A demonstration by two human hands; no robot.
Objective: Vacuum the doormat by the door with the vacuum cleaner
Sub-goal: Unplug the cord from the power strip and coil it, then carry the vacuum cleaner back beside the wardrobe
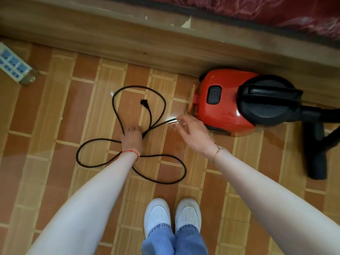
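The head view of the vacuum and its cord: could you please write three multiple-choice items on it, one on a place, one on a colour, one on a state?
1. Where does the power strip lie?
A. At the far left of the floor
B. On top of the vacuum
C. Between the shoes

2. What colour is the body of the vacuum cleaner?
A. Blue
B. Red
C. White

3. What is the state of the plug?
A. Pushed into the power strip
B. Held in the right hand
C. Lying loose on the floor

Answers: 1 A, it sits at the left edge, apart from the cord. 2 B, the shell is red with black parts. 3 C, it rests inside a cord loop, touching neither hand.
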